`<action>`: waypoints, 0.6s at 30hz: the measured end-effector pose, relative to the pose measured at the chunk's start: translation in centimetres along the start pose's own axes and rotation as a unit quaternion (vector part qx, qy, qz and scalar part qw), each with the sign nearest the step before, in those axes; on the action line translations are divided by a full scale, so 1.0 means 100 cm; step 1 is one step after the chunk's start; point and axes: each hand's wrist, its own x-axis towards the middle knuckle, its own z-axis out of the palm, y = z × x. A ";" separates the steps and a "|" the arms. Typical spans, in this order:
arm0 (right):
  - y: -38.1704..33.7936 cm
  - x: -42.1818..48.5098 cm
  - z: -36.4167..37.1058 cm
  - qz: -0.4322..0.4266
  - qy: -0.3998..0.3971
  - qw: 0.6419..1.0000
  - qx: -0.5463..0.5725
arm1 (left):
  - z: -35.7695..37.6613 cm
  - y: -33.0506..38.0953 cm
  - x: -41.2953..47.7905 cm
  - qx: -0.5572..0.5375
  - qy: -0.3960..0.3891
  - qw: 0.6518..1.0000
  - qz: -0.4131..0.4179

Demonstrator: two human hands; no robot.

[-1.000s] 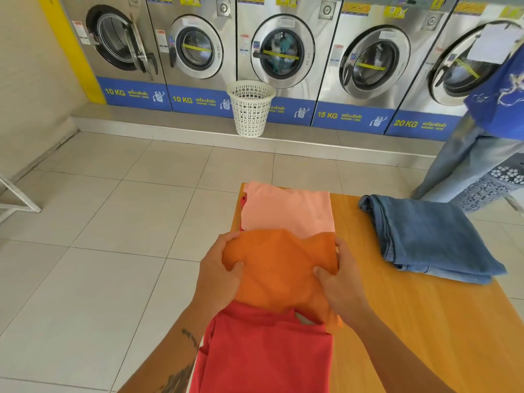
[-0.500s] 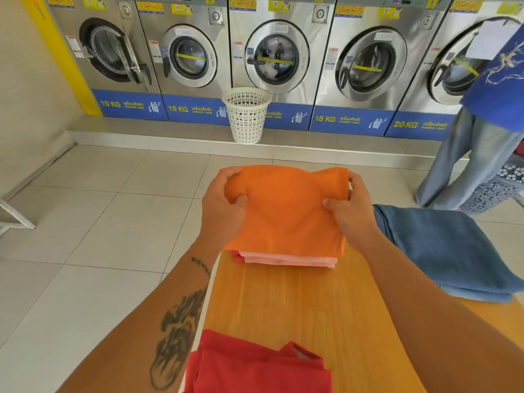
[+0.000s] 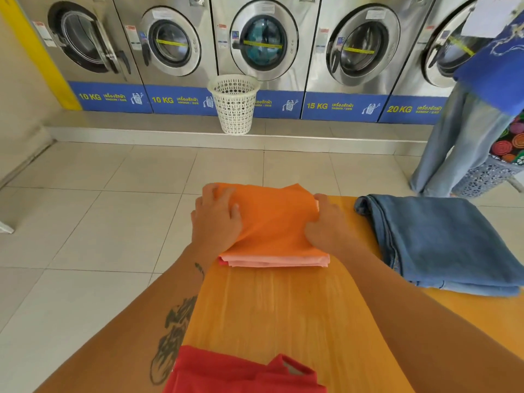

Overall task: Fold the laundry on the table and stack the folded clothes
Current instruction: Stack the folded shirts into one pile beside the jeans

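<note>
Stacking step: the left hand (image 3: 217, 219) and right hand (image 3: 326, 225) rest flat, fingers spread and gripping nothing, on the folded orange garment (image 3: 276, 222) atop the pink garment (image 3: 278, 260) at the table's (image 3: 269, 313) far end. Next, probably: fold the red garment (image 3: 226, 373).

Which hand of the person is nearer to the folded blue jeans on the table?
The right hand. It rests on the right edge of the orange garment, just left of the blue jeans. The left hand lies on the garment's far left side, farther away.
</note>
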 end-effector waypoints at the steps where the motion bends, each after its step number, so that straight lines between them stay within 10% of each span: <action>1: -0.002 -0.001 0.002 0.008 -0.015 1.000 -0.001 | 0.002 0.004 -0.002 -0.023 -0.026 0.999 -0.018; 5: -0.007 -0.011 -0.007 0.031 0.009 0.999 0.032 | -0.001 0.006 -0.002 -0.154 -0.044 0.979 -0.124; 12: 0.018 -0.035 -0.019 0.004 0.034 0.996 0.079 | -0.017 0.005 0.000 -0.131 -0.015 0.990 -0.043; 18: 0.020 -0.016 -0.007 0.034 0.022 0.998 -0.057 | -0.004 0.016 -0.004 0.072 -0.009 0.995 0.069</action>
